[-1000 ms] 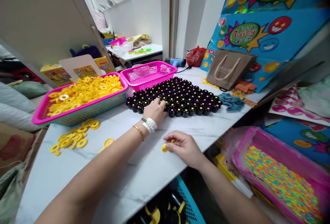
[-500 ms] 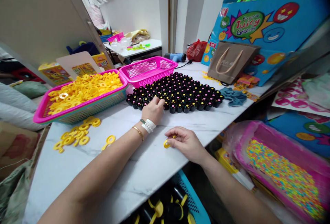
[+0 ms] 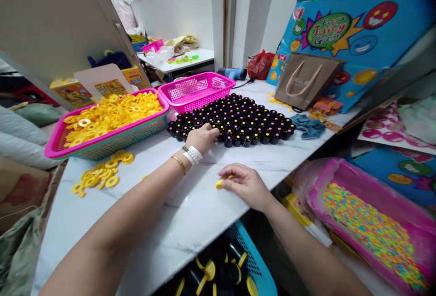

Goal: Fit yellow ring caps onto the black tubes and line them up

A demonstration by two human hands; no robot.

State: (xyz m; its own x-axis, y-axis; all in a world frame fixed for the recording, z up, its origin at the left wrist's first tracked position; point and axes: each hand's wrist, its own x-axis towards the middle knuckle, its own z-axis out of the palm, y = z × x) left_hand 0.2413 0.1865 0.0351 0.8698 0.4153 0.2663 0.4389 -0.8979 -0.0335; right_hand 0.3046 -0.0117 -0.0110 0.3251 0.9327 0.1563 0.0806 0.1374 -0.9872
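My left hand (image 3: pixel 201 138) reaches to the front edge of a packed group of small black cups (image 3: pixel 245 121), which carry pink and yellow dots on top. Its fingers are pinched at one of the front cups, and the fingertips are partly hidden. Over the white marbled table (image 3: pixel 190 205), my right hand (image 3: pixel 245 184) holds a yellow plastic ring with a tab (image 3: pixel 220 183) between thumb and fingers. More such yellow rings (image 3: pixel 100 175) lie loose at the left, and a heap of them (image 3: pixel 116 116) fills a pink basket (image 3: pixel 54 143).
Behind the cups stands another pink basket (image 3: pixel 195 93). A blue cloth (image 3: pixel 308 127) and a paper bag (image 3: pixel 304 80) lie to the right. Below the table edge, a blue basket (image 3: pixel 257 259) contains black-and-yellow pieces; a pink tub (image 3: pixel 327 168) of colourful bits sits at right.
My left hand has shifted slightly up and right along the cups' front edge, and its forearm now covers most of a loose yellow ring. The ring in my right hand has tilted flatter.
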